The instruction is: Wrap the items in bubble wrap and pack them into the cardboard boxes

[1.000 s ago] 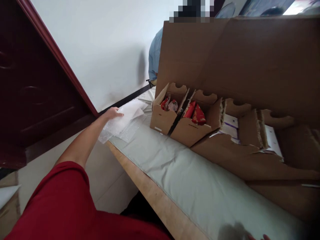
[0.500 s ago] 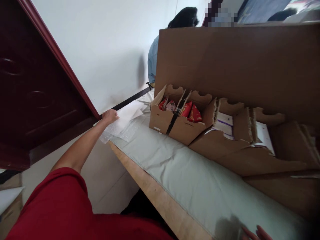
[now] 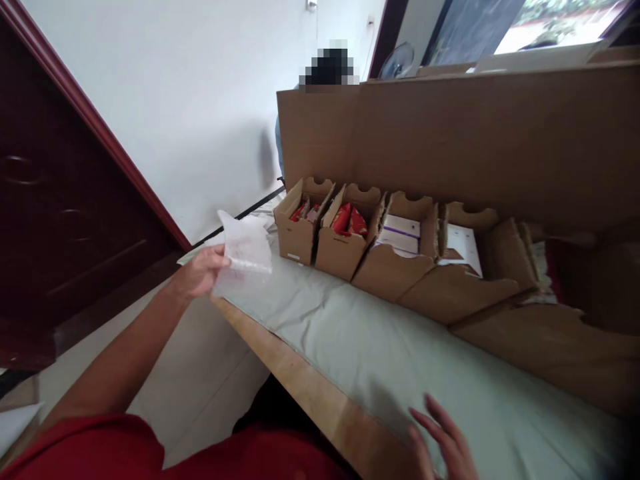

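Observation:
My left hand point(image 3: 204, 270) is closed on the edge of a sheet of bubble wrap point(image 3: 247, 250), thin and see-through, lifted over the far left end of the table. More pale sheets point(image 3: 263, 220) lie behind it, partly covered. At the bottom, my right hand point(image 3: 443, 440) hovers above the pale green tablecloth point(image 3: 360, 340) with its fingers apart and nothing in them. Its wrist is out of view.
Cardboard bins point(image 3: 295, 240) stand in a row, holding red packets point(image 3: 350, 220), white-and-purple boxes point(image 3: 400, 233) and a white box point(image 3: 465, 247). A tall cardboard panel point(image 3: 450, 140) rises behind them, partly hiding a person point(image 3: 280, 143). A dark red door point(image 3: 75, 200) is at left.
My left hand has raised the bubble wrap and drawn it nearer. My right hand has come further into view from the bottom edge. The camera view has shifted.

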Available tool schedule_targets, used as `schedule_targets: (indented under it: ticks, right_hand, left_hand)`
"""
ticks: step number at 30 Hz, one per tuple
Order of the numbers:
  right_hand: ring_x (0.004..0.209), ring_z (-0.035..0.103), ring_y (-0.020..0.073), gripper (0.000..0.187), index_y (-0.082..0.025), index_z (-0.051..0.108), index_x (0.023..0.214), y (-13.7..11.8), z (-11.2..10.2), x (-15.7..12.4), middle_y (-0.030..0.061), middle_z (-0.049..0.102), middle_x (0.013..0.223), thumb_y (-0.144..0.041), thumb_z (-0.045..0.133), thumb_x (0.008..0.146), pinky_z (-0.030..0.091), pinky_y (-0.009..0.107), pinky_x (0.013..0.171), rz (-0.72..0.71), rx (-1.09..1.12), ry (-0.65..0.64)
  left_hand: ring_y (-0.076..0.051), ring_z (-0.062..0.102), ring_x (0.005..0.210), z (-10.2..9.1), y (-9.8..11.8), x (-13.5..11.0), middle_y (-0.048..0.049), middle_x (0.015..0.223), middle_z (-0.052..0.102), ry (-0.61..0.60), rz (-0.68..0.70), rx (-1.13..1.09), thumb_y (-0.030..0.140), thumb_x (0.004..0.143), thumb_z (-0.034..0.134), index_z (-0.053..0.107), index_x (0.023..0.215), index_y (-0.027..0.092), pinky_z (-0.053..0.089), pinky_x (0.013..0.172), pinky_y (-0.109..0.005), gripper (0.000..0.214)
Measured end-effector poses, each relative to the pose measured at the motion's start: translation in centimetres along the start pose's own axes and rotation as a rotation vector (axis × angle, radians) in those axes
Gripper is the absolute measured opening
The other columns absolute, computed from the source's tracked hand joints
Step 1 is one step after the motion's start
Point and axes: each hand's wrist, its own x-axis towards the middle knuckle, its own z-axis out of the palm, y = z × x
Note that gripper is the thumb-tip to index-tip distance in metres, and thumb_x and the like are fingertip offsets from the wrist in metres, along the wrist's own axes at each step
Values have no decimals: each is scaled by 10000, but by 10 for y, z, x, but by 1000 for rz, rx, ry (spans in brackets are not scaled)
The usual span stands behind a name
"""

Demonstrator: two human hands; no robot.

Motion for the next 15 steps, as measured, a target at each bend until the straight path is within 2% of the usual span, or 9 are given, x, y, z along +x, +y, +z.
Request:
schedule_targets:
  ticks: [2,5,7,8,11,12,13,15]
  right_hand:
    - [1264,623,355,364,-286,742,1148,-34,17,-4,110,640,1402,-535,623,911,582,486,957,126,234,-194]
    - [1203,659,318,527,-272,705,1245,-75,37,4,123,691,1324,-660,537,931,573,463,951,338,700,-410]
    - [1078,704,321,664,-243,720,1182,-87,39,15,135,735,1211,-785,468,893,585,468,887,412,972,-409]
    - [1019,715,308,661,-237,718,1161,-89,35,20,127,748,1157,-790,491,879,584,457,868,434,1039,-364]
    - [843,701,229,462,-237,694,1114,-85,8,29,63,754,1003,-623,677,861,568,362,781,431,970,-197]
    - [785,679,200,379,-236,691,1088,-84,-2,30,39,741,939,-545,700,869,551,323,732,397,879,-156]
    - [728,651,177,303,-232,689,1060,-83,-12,30,18,720,869,-482,693,888,526,292,686,346,764,-129]
    - [649,591,155,191,-221,683,980,-86,-26,32,1,664,754,-397,621,941,470,267,624,198,469,-70]
  left_hand:
    - [-244,698,698,37,-18,-26,-57,685,719,-169,-52,-143,354,575,813,746,802,158,533,677,-328,307]
    - [-256,707,694,101,-48,-51,-56,684,733,-410,-162,-236,400,559,836,769,771,162,512,653,-318,326]
    - [-266,709,744,143,-66,-62,-68,751,747,-559,-212,-220,447,574,836,765,752,159,517,684,-329,346]
    - [-271,710,801,162,-72,-67,-77,821,756,-635,-209,-177,457,601,831,760,747,160,526,725,-338,338]
    - [-284,674,1046,205,-86,-81,-100,1100,730,-822,-102,32,402,733,780,750,820,175,521,907,-365,245]
    - [-273,657,1081,214,-88,-84,-99,1142,713,-812,-57,107,365,765,759,745,889,185,511,942,-369,220]
    - [-254,650,1073,220,-90,-87,-95,1147,702,-747,-14,181,332,780,745,730,961,193,508,951,-366,228]
    - [-204,647,958,228,-90,-93,-71,1067,693,-509,64,299,287,794,718,688,1051,203,518,897,-338,272]
